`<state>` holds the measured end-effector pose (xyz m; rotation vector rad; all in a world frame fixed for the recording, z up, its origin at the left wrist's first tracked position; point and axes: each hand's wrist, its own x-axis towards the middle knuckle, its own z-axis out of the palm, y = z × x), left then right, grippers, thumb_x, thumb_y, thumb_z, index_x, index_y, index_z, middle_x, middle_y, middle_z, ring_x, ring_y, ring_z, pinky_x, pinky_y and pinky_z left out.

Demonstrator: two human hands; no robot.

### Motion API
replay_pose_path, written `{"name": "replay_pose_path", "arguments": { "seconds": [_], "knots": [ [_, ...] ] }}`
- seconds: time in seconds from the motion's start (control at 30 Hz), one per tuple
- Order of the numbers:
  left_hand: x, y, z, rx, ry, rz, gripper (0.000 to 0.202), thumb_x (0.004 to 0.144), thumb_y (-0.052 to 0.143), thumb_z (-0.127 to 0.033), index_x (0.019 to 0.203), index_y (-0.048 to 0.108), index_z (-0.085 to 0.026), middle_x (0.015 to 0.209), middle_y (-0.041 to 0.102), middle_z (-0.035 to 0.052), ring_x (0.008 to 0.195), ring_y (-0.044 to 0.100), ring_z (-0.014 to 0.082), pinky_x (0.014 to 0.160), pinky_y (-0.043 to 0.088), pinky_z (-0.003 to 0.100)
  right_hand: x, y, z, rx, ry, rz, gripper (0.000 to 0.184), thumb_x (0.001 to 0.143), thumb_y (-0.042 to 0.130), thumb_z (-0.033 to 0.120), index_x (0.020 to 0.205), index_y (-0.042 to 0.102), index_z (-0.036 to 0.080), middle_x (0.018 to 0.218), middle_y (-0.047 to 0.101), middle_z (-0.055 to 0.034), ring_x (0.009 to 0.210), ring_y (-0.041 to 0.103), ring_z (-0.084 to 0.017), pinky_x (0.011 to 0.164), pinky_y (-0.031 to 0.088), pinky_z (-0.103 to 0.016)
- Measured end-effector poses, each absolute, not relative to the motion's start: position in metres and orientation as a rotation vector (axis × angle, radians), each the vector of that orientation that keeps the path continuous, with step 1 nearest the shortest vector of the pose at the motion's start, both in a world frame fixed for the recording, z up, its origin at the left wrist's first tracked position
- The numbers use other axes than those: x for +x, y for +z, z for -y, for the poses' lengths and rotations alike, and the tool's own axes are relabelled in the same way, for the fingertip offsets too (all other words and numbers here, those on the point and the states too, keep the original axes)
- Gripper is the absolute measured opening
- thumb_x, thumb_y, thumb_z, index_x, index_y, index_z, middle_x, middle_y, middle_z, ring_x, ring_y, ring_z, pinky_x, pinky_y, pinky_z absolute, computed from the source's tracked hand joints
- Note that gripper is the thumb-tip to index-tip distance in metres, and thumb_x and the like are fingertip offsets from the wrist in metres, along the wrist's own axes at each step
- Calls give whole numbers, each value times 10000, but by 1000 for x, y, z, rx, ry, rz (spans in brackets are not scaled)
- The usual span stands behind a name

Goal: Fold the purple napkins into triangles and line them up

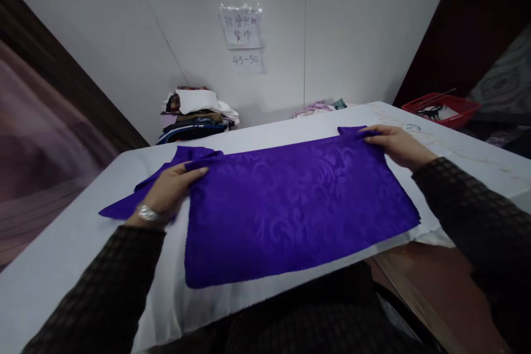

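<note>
A purple cloth napkin with a leafy swirl pattern is stretched between my hands, its pinked near edge hanging toward me over the table's front. My left hand, with a silvery band at the wrist, pinches the upper left corner between thumb and fingers. At the upper right corner my right hand grips the fabric the same way. Some cloth bunches up behind both hands. More purple cloth lies on the table to the left, partly hidden by my left hand; whether it is a separate piece I cannot tell.
A white-covered table carries everything. Against the wall stand a pile of folded fabrics and a smaller heap of pale cloth. A red basket sits at the far right. Handwritten paper signs hang on the wall.
</note>
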<state>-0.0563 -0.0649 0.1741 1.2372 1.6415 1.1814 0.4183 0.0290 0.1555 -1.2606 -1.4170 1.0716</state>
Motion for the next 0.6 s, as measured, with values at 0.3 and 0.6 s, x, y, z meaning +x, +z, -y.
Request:
{"name": "replay_pose_path", "arguments": {
  "seconds": [0.3,0.6],
  "knots": [
    [-44,62,-26,1362,830,-2123,346,694,629,-263,994,649,-90,1010,692,140,1009,613,274,908,465,387,374,54,-103,-1945,590,1783,450,744,546,98,1193,570,86,1074,666,-136,1008,604,-253,881,466,-361],
    [19,3,-23,2376,173,-1982,552,906,329,-417,1399,338,-169,1512,248,93,1391,204,252,1112,192,504,215,18,-59,-1155,379,2616,546,886,450,365,1364,396,107,1442,366,-165,1349,279,-280,1079,231,-485]
  ]
}}
